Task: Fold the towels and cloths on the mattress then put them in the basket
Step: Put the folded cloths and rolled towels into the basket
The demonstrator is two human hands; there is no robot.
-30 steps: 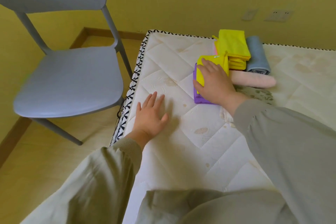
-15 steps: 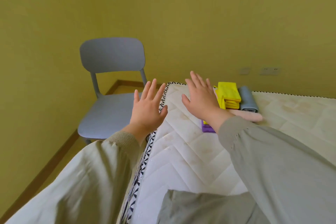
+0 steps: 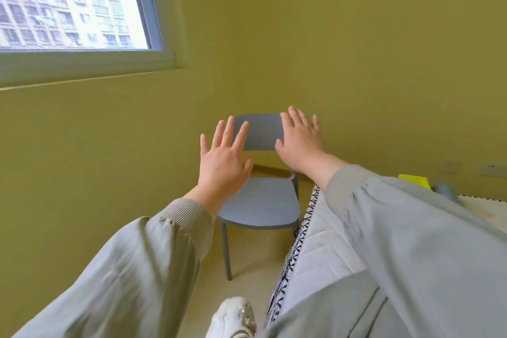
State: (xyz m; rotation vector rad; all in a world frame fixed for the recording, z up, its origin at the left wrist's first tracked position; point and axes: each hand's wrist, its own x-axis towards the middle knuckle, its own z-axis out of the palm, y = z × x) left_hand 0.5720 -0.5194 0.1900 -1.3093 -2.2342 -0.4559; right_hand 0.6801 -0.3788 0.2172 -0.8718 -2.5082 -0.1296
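Note:
My left hand (image 3: 222,162) and my right hand (image 3: 300,143) are raised in the air in front of me, fingers straight and spread, holding nothing. Both hover in front of the grey chair, away from the cloths. The white quilted mattress (image 3: 318,250) runs along the lower right, mostly covered by my right sleeve. A corner of the folded yellow cloth (image 3: 415,180) and the end of a rolled grey-blue towel (image 3: 445,191) peek out behind that sleeve at the far right. No basket is in view.
A grey plastic chair (image 3: 263,206) stands on the floor left of the mattress, against the yellow-green wall. A window (image 3: 74,3) is at the upper left. My white shoe (image 3: 233,315) shows at the bottom edge.
My view has swung up and to the left, away from the mattress. Both hands lifted off the mattress and the purple-and-yellow cloth and now hang open in the air before the chair.

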